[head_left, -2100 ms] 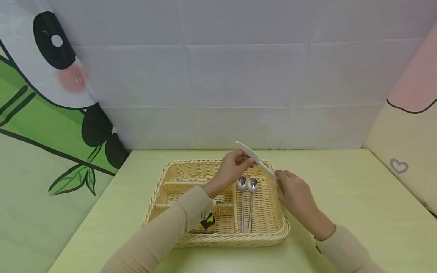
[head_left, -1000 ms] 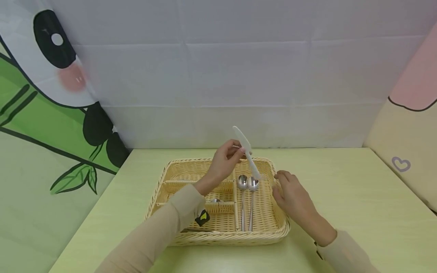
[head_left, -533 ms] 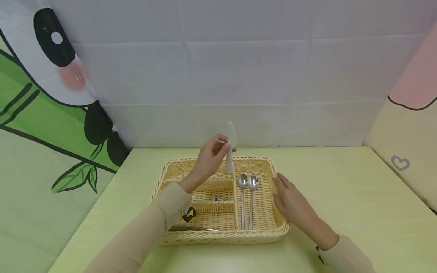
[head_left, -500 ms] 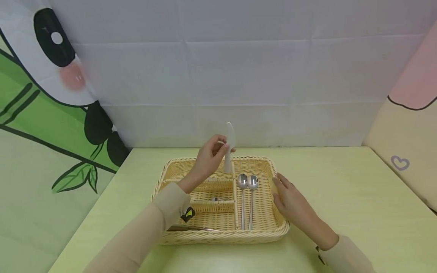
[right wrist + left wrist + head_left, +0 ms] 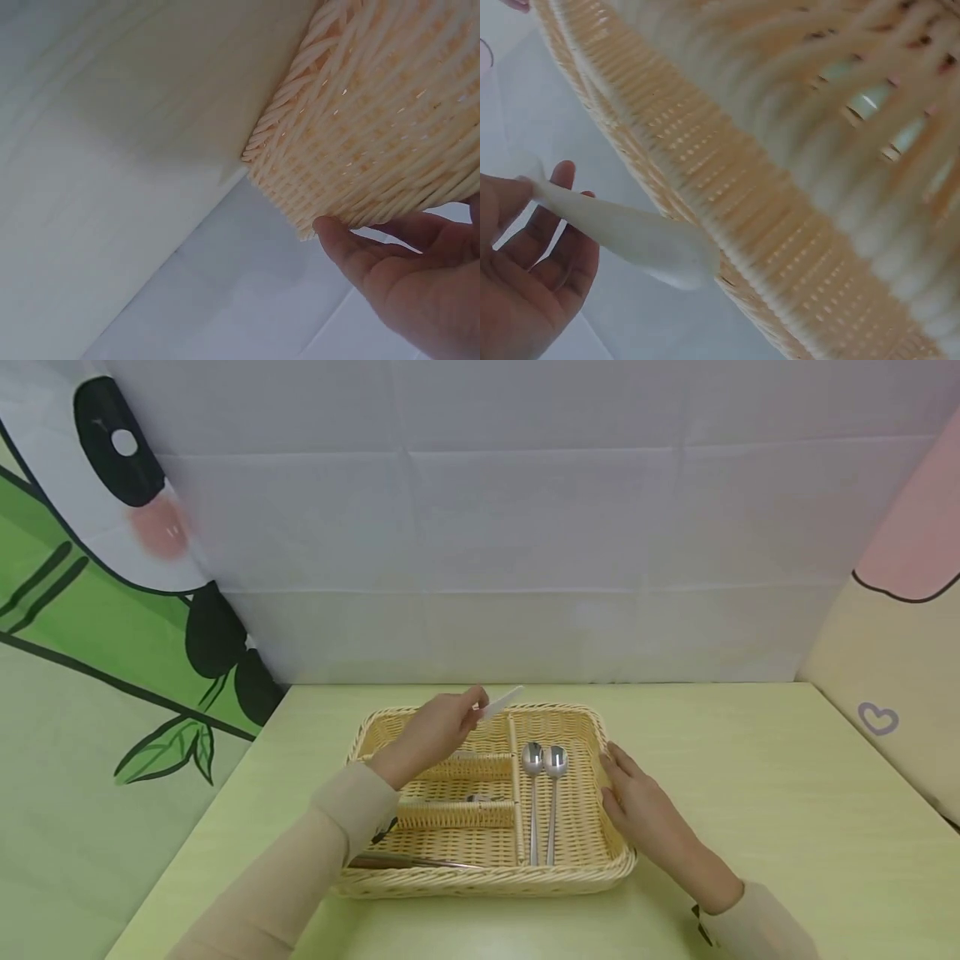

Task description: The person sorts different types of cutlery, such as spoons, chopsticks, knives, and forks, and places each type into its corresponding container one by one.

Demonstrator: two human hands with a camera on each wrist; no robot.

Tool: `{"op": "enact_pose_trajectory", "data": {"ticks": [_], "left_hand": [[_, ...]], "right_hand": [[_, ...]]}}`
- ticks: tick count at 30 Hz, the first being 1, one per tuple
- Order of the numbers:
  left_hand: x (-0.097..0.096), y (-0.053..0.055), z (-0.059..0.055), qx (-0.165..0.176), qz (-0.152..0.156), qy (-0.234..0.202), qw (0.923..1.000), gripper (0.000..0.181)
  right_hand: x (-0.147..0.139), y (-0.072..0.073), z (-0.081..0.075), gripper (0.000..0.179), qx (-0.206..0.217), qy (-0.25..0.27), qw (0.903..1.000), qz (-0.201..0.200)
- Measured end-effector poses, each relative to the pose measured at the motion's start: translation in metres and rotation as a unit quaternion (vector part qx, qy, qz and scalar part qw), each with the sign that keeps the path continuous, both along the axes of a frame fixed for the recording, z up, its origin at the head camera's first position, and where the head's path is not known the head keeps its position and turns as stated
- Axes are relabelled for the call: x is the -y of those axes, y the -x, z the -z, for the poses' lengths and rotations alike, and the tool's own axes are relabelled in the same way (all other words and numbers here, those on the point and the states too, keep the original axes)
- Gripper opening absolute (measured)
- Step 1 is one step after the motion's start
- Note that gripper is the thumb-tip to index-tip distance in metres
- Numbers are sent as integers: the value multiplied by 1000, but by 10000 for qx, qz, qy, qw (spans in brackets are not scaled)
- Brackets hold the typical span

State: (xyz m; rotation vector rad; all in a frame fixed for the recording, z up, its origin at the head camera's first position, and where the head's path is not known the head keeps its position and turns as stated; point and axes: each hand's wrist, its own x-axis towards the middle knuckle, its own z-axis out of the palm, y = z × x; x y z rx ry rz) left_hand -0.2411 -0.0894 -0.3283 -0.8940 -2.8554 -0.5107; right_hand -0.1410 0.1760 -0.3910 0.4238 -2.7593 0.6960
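Note:
In the head view my left hand (image 5: 438,731) pinches a white knife (image 5: 502,702) by its slim middle, above the back left part of a wicker basket (image 5: 577,883). Seen from the left wrist, the knife's broad rounded handle end (image 5: 660,247) slants toward the basket wall; its other end is faint and blurred. My right hand (image 5: 645,814) rests on the basket's right rim. Its fingertips touch the woven edge in the right wrist view, with the fingers fairly straight. Two metal spoons (image 5: 543,802) lie side by side in the right compartment.
Wicker dividers (image 5: 465,814) split the basket's left side into compartments. Long slender metal pieces (image 5: 420,862) lie along the front one, partly covered by the left sleeve. A small shiny piece (image 5: 477,797) shows in the middle one. Cloth panels (image 5: 525,643) stand behind the table (image 5: 735,760).
My left hand has carried the knife left and lower, turning it from upright to nearly level. Earlier my right hand let go of the knife and came down onto the basket's rim.

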Motion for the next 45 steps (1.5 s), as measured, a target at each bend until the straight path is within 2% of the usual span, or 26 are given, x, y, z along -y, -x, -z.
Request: {"op": "enact_pose_trajectory", "data": {"ticks": [5,11,14,18,24,29,33,36,41,45], "left_hand": [[4,4,9,-87,-100,737,9972,15],[7,7,17,110,-287,1148,9929,13],[9,9,22,102,-312,1336,9905,15],[11,10,28,72,-261,1492,9884,14],[13,12,33,222,-234,1457,9888,11],[14,18,34,724,-258,1224,9895,13],[16,24,35,1191,-252,1030,9872,13],[18,27,34,1407,-255,951,9851,13],[18,27,34,1625,-278,880,9824,16],[17,27,36,1661,-336,864,9817,17]], "right_hand": [[0,0,2,46,152,252,9996,-39],[0,0,3,49,421,457,9981,-39],[0,0,3,51,566,464,9973,10],[0,-1,4,52,527,412,9978,27],[-1,-2,6,52,473,502,9976,-19],[-2,-2,7,52,444,533,9976,-4],[-3,-2,9,52,369,551,9978,-42],[-3,-1,9,52,319,561,9979,-66],[-3,-1,10,51,291,549,9980,-61],[-3,-1,10,52,287,565,9980,-71]]}}
